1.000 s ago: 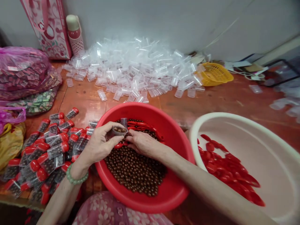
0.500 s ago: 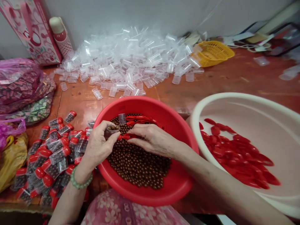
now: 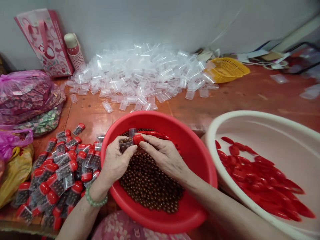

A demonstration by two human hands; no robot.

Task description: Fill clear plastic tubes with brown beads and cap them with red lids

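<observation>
My left hand (image 3: 117,160) grips a small clear plastic container (image 3: 126,143) with brown balls showing at its open mouth. Between the fingertips of my right hand (image 3: 163,155) is a red cap (image 3: 138,139), close beside that mouth. Both hands are over a red basin (image 3: 197,186), which holds a mass of brown balls (image 3: 152,181). Several more red caps (image 3: 156,134) and another clear container (image 3: 132,132) lie on the balls at the back, partly hidden by my hands.
Capped, filled containers (image 3: 63,170) are piled left of the basin. A white basin (image 3: 250,116) with red caps stands at right. Behind are a heap of clear containers (image 3: 142,73), a yellow basket (image 3: 228,70), a bottle (image 3: 74,51), a pink bag (image 3: 47,43) and plastic bags (image 3: 25,93).
My right hand has lifted a red cap from among the balls and brought it up to the container. My left hand has turned the container slightly. The whole view has shifted.
</observation>
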